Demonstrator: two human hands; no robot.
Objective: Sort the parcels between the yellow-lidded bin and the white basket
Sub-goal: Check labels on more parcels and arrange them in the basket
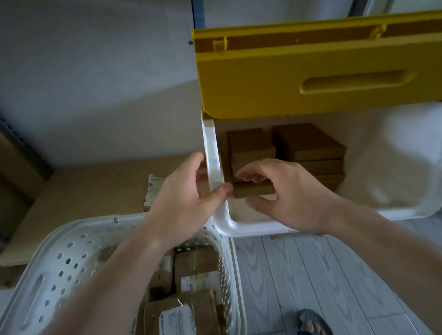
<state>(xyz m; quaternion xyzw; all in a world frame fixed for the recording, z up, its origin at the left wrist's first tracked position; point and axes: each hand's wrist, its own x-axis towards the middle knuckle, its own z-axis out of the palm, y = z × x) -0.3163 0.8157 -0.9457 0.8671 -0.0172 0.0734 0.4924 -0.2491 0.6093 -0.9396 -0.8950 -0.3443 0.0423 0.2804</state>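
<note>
Right hand [282, 189] pinches a small cardboard parcel [253, 190], seemingly light and stiff, by its edges inside the yellow-lidded bin [214, 152] at two o'clock; left hand [187, 193] grips the rim.

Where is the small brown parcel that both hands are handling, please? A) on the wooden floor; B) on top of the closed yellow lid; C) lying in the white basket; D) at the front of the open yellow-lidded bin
D: the right hand pinches the small brown parcel just inside the bin, under its raised yellow lid, with the left hand at its rim.
</note>
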